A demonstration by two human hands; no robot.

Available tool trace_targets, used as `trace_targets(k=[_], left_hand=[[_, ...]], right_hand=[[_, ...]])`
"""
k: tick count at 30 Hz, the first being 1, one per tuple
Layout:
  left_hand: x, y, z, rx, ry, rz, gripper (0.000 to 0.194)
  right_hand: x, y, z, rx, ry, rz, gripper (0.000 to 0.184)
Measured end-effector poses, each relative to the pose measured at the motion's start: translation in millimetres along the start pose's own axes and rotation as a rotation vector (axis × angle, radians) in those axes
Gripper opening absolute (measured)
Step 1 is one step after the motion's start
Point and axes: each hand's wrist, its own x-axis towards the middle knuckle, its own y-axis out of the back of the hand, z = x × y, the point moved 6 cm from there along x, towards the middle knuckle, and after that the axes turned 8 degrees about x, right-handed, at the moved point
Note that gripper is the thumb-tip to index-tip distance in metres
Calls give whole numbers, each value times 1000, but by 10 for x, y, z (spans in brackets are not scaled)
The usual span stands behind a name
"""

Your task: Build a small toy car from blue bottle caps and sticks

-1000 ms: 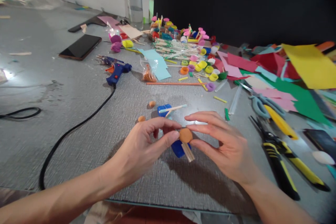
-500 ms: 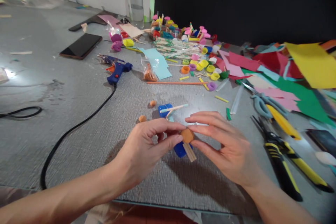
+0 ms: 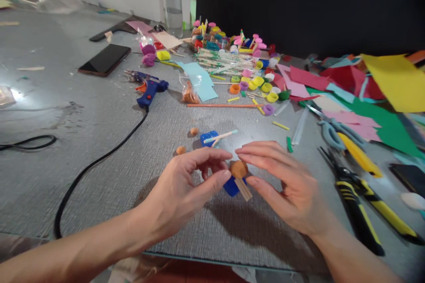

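Round, orange-brown, clay-like ball [image 3: 239,169] located between left hand [image 3: 187,181] and right hand [image 3: 292,185]; both curved, thumbs parted from fingers, contact unclear. Judged light, soft, easily dented: hold gently by opposite sides, clear of the pale wooden sticks [image 3: 244,189].

Between left hand [image 3: 189,181] and right hand [image 3: 288,185]: one orange ball [image 3: 239,169]. Beyond left hand: two smaller balls [image 3: 194,131], one glue gun [image 3: 151,89].

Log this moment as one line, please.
left hand: open, beside orange lump | right hand: open, beside orange lump | nearby: wooden sticks, blue piece
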Motion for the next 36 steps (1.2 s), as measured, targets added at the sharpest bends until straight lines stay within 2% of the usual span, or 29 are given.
trace_targets(k=[7,16,24,29,33,36], left_hand=[[27,-22,-27,70,-43,13,18],[43,-111,-16,-94,7,-55,10],[47,-108,-9,-29,-3,-113,24],[77,-158,3,129,-106,-113,11],[121,-183,-3,204,-185,-66,8],[147,-181,-17,279,-252,-28,11]], right_hand=[[4,-23,17,22,-7,-2,29],[8,-29,13,56,-49,26,25],[0,-31,9,125,-101,91,18],[-46,-8,35,232,-146,159,19],[-67,39,-2,311,-147,241,18],[-84,102,9,379,-171,354,14]])
